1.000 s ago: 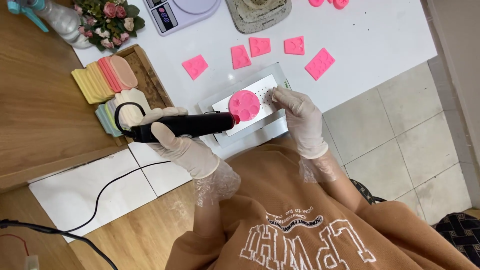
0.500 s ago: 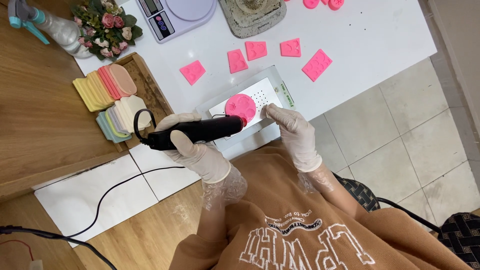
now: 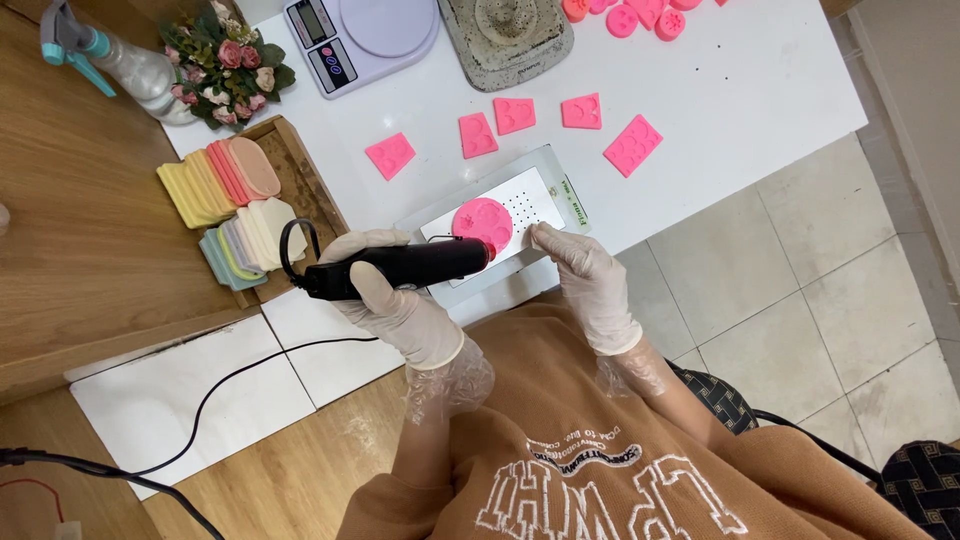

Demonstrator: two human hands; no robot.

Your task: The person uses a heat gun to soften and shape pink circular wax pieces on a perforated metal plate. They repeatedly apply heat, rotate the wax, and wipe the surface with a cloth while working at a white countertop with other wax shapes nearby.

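Note:
My left hand [image 3: 390,300], in a pale glove, is wrapped around a black corded hand tool [image 3: 400,268]. The tool lies level, with its tip at the lower edge of a round pink mould [image 3: 483,222]. That mould rests on a white perforated plate [image 3: 535,200] set in a clear tray at the table's near edge. My right hand [image 3: 585,275], also gloved, rests its fingertips on the plate just right of the mould and holds nothing.
Several pink square moulds [image 3: 512,115] lie on the white table [image 3: 760,90]. Behind them stand a digital scale [image 3: 365,35] and a grey stone-like dish [image 3: 505,35]. A wooden tray of coloured pads [image 3: 235,205], flowers [image 3: 228,65] and a spray bottle [image 3: 105,60] are at left. The tool's cable [image 3: 230,385] trails down-left.
Both hands keep their hold and places relative to the pink mould. The whole scene has slid slightly down in view.

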